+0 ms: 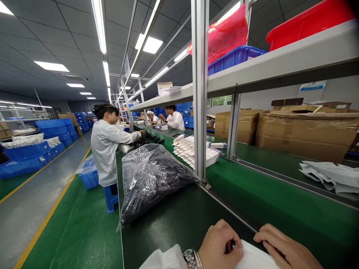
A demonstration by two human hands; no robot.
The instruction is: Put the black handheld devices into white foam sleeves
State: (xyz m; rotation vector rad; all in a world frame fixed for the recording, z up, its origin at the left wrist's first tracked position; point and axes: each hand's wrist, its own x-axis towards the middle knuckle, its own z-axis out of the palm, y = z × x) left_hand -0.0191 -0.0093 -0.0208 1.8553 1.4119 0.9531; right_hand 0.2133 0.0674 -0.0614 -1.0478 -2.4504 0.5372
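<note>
Worker's left hand [220, 246]: fingers curled, pinching white sheet [254, 257]; right hand [287, 248]: bent at sheet's other side, grip I cannot tell; sheet between both hands; bench [168, 224]: dark; bag [154, 179]: clear, dark contents, on bench; boxes [182, 150]: white, beside bag; watch [189, 256]: left wrist.

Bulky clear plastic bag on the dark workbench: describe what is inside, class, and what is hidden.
Inside the clear plastic bag, dark contents show through; glare and folds obscure what they are. Anything deeper is covered.
</note>
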